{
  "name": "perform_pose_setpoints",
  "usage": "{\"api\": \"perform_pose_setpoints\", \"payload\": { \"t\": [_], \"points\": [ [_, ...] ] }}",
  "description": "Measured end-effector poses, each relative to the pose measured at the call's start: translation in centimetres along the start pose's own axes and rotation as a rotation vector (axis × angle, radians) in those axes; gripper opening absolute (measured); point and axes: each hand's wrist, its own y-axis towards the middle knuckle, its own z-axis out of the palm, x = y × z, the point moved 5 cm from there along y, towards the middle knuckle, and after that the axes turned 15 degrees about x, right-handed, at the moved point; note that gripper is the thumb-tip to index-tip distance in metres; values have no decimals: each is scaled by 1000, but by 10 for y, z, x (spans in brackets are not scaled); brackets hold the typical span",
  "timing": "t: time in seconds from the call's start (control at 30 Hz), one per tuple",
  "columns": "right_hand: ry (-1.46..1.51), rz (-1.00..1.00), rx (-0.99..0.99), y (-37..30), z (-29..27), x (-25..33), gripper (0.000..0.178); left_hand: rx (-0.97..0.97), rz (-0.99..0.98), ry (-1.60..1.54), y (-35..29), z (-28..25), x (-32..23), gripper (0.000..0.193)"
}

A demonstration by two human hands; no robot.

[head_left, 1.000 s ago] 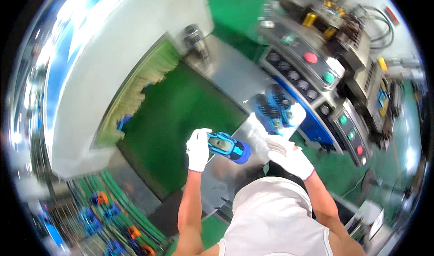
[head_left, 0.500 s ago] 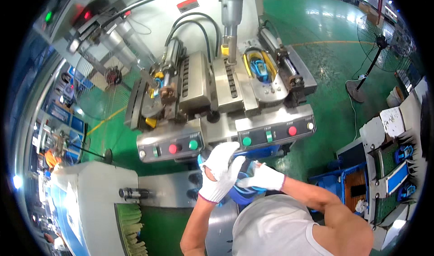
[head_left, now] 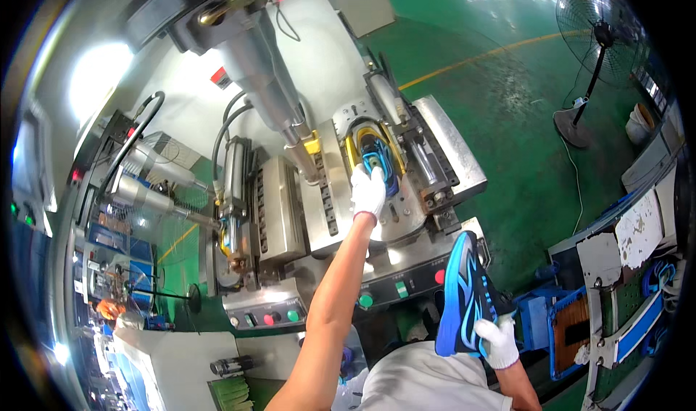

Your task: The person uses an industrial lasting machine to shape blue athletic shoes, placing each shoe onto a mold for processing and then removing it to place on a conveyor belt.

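My right hand (head_left: 499, 342), in a white knit glove, is closed on a blue and black sneaker (head_left: 464, 295) with light-blue lines. It holds this shoe nearly upright, sole to the left, in front of the machine's right end. My left hand (head_left: 368, 192), also gloved, reaches into the machine's right station and grips the near end of a second sneaker (head_left: 375, 153). That blue and black shoe sits between yellow-lined clamps (head_left: 397, 150) on a metal bed. The left fingertips are partly lost against the shoe.
A metal press cylinder (head_left: 279, 99) slants over the bed, left of my left hand. Push buttons (head_left: 365, 300) line the front panel. A second station (head_left: 232, 244) is at the left. Blue crates (head_left: 540, 320) and a shoe rack (head_left: 631, 317) stand right; a fan (head_left: 602, 34) stands far right.
Both hands were together in front of the panel, around a shoe. My left hand has gone forward to the sneaker in the station; my right has moved right with a sneaker. The view has turned.
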Motion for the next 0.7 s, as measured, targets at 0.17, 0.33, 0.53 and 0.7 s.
{"api": "perform_pose_setpoints", "payload": {
  "t": [0.17, 0.33, 0.53, 0.7],
  "points": [
    [-116, 58, -122, -18, -34, -13, 65, -126, -169, 314, 62, 45, 35, 78],
    [4, 119, -198, 0, -41, -35, 55, -82, -55, 148, 75, 2, 56, 52],
    [-190, -36, -47, 69, 9, -9, 38, 32, 175, -308, -31, -83, 23, 37],
    [-415, 37, 81, 207, 70, 0, 37, 146, -54, -496, -211, -151, 40, 51]
  ]
}}
